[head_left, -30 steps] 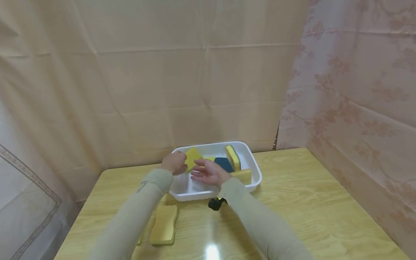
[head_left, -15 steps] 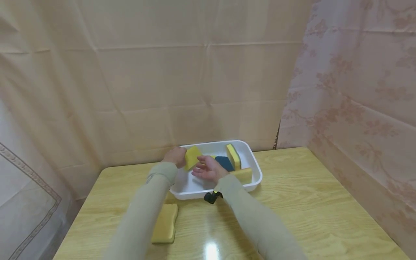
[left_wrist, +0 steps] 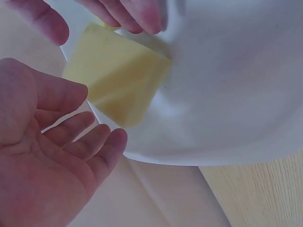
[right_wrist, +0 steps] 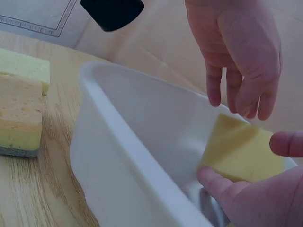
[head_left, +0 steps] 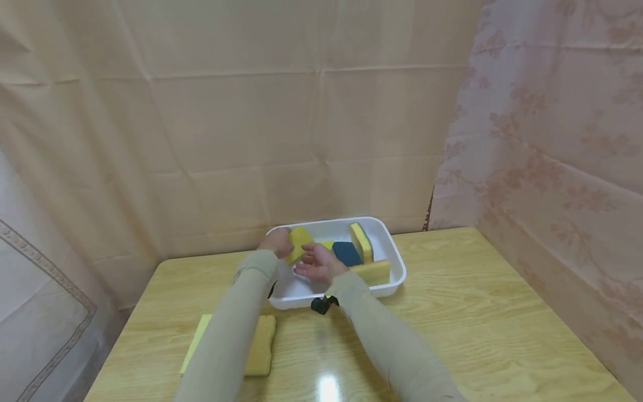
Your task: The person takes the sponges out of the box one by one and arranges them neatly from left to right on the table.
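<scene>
In the head view a yellow sponge stands tilted inside the left part of a white tray. My left hand is at its left side. Seen from the left wrist, the loosely bent thumb and fingers lie right at the edge and lower corner of the sponge, not closed round it. My right hand is over the tray, palm turned toward the sponge. In the right wrist view its relaxed fingers lie along the near edge of the sponge, thumb apart.
A dark blue sponge, an upright yellow sponge and a yellow block sponge sit in the tray's right part. On the wooden table, a tan sponge and a pale yellow sponge lie partly behind the left sleeve. Curtains hang behind.
My left hand has shifted slightly forward and right, its forearm swinging right and uncovering the pale yellow sponge. The right hand and tilted sponge have barely moved.
</scene>
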`<move>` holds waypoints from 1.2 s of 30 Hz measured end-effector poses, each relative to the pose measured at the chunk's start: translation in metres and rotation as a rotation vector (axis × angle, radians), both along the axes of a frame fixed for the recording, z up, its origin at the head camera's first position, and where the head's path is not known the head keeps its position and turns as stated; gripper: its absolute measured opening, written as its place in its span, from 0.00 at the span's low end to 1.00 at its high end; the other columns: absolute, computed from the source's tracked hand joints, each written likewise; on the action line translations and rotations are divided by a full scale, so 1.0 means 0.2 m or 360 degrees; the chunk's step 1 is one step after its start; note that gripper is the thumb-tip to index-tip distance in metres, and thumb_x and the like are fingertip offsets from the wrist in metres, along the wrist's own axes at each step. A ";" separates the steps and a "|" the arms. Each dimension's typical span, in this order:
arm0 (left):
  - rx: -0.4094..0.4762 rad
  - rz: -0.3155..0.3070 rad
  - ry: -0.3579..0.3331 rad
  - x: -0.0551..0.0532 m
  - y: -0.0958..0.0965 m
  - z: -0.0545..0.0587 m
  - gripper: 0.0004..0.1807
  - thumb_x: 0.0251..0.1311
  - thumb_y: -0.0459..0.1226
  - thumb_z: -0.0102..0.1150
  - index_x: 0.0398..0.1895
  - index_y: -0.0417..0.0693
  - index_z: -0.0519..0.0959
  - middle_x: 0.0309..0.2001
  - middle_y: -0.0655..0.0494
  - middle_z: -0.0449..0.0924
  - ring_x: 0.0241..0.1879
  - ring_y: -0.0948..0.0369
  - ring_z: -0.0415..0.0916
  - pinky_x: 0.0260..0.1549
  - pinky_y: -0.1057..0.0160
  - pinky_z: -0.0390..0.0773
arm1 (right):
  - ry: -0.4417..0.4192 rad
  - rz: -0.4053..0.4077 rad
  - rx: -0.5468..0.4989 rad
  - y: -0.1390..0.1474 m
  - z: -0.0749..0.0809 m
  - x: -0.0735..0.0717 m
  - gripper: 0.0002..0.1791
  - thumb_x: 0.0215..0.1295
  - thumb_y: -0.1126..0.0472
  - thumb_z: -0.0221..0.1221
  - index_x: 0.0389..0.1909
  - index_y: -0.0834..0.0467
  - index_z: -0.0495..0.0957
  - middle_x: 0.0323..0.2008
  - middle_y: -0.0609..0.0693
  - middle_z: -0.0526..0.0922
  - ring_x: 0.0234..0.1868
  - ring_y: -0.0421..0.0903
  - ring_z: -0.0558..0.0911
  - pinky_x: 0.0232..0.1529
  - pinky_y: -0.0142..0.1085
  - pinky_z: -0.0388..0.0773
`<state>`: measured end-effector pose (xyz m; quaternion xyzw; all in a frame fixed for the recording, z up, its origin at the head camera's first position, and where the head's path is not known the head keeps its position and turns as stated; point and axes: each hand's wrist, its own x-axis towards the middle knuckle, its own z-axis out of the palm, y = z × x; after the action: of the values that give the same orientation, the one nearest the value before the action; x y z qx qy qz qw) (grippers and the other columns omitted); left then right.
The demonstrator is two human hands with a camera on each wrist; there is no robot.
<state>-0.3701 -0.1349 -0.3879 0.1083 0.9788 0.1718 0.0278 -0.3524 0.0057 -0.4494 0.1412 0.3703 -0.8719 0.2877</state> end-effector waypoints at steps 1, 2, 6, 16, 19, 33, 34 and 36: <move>-0.0004 0.0002 0.0004 0.00 0.00 0.00 0.10 0.54 0.28 0.58 0.40 0.36 0.79 0.30 0.50 0.76 0.35 0.52 0.74 0.43 0.53 0.78 | 0.0004 0.0010 -0.0015 0.00 0.00 0.00 0.41 0.78 0.59 0.49 0.78 0.71 0.35 0.78 0.69 0.40 0.78 0.65 0.48 0.75 0.50 0.55; -0.0005 0.0004 0.0004 0.00 0.00 -0.01 0.10 0.55 0.28 0.58 0.41 0.36 0.79 0.31 0.49 0.77 0.35 0.52 0.75 0.44 0.52 0.78 | 0.0007 0.0015 -0.0033 0.00 -0.01 0.00 0.42 0.78 0.59 0.49 0.77 0.72 0.36 0.78 0.69 0.41 0.77 0.64 0.49 0.75 0.49 0.56; -0.0053 0.0011 0.0016 -0.01 0.00 -0.02 0.16 0.57 0.29 0.57 0.49 0.34 0.79 0.38 0.45 0.80 0.41 0.49 0.77 0.49 0.51 0.77 | 0.0027 0.0047 -0.0134 0.00 -0.02 0.00 0.40 0.78 0.57 0.51 0.77 0.71 0.41 0.76 0.70 0.49 0.77 0.62 0.54 0.74 0.47 0.57; -0.0081 0.0008 0.0044 -0.01 0.00 -0.01 0.21 0.57 0.31 0.58 0.55 0.33 0.77 0.43 0.42 0.82 0.46 0.47 0.78 0.52 0.50 0.77 | 0.0069 0.0002 -0.0205 0.00 -0.03 0.00 0.32 0.77 0.59 0.51 0.74 0.66 0.52 0.73 0.65 0.56 0.75 0.59 0.59 0.73 0.46 0.60; -0.0111 0.0037 0.0039 -0.02 0.01 -0.01 0.22 0.58 0.32 0.59 0.57 0.33 0.76 0.48 0.40 0.82 0.51 0.45 0.79 0.55 0.48 0.76 | 0.0075 -0.0010 -0.0229 0.01 -0.03 0.01 0.32 0.78 0.59 0.50 0.74 0.66 0.52 0.73 0.64 0.56 0.75 0.59 0.59 0.74 0.46 0.59; 0.0122 0.0163 0.0136 0.02 -0.01 -0.01 0.28 0.54 0.30 0.58 0.63 0.36 0.76 0.59 0.40 0.79 0.57 0.43 0.76 0.60 0.48 0.73 | 0.0100 -0.0044 -0.0175 0.00 -0.05 0.01 0.39 0.75 0.59 0.54 0.76 0.71 0.46 0.75 0.69 0.54 0.74 0.63 0.61 0.72 0.48 0.63; 0.0156 0.0167 0.0136 0.03 -0.02 -0.01 0.28 0.54 0.29 0.58 0.63 0.36 0.76 0.60 0.40 0.79 0.57 0.44 0.76 0.59 0.48 0.73 | 0.0101 -0.0042 -0.0173 0.01 -0.05 0.01 0.39 0.75 0.59 0.54 0.76 0.72 0.46 0.75 0.69 0.54 0.74 0.63 0.61 0.72 0.48 0.63; 0.0222 0.0170 0.0148 0.04 -0.02 -0.02 0.28 0.54 0.29 0.57 0.62 0.36 0.76 0.59 0.40 0.79 0.55 0.44 0.76 0.57 0.48 0.74 | 0.0113 -0.0037 -0.0181 0.01 -0.06 0.01 0.40 0.76 0.59 0.54 0.76 0.72 0.45 0.75 0.70 0.53 0.75 0.63 0.59 0.72 0.48 0.61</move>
<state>-0.3626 -0.1396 -0.3920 0.0654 0.9691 0.2354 -0.0346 -0.3507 0.0076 -0.4605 0.0980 0.3286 -0.8992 0.2719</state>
